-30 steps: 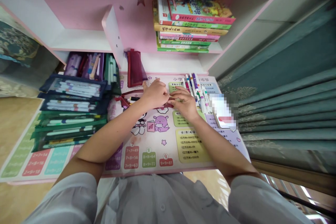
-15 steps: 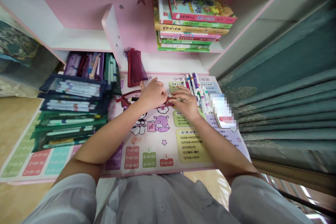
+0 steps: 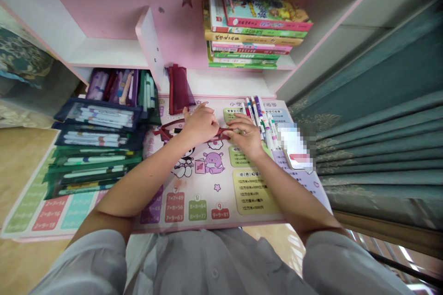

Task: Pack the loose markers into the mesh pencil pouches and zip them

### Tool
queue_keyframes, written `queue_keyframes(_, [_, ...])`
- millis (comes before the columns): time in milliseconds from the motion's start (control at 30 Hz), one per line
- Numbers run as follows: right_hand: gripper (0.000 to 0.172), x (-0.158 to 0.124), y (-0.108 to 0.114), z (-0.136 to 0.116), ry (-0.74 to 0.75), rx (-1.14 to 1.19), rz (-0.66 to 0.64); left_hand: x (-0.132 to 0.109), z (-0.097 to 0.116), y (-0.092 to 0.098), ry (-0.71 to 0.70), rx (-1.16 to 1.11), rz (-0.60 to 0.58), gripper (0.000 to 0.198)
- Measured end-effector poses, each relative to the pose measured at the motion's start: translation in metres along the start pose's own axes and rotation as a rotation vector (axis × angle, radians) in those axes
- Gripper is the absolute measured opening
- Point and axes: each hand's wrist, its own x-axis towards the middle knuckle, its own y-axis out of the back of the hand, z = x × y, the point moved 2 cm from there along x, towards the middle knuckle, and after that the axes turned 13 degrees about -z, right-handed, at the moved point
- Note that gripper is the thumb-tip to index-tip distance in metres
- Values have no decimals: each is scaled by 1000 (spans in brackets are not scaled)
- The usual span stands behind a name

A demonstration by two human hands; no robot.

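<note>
On printed mat (image 3: 199, 184), 1 dark-red pouch (image 3: 222, 134). Right hand (image 3: 246, 134) pinches its right end between thumb and fingers; left hand (image 3: 200, 124) curls over it, cannot tell whether gripping. Probably light, soft, floppy; best held by edge, near corners.
</note>
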Motion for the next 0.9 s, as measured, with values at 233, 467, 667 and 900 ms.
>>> queue_keyframes(233, [8,1,1,-2,-21,-8,-14,-1,-1,2,14,16,10,23])
queue_keyframes(467, [10,0,0,0,-27,-5,-7,-5,-3,3,33,28,-6,26])
queue_keyframes(667, [10,0,0,1,0,9,11,-6,-6,2,18,20,24,26])
queue_keyframes(900, [10,0,-1,2,-1,2,14,-8,-7,3,43,14,5,25])
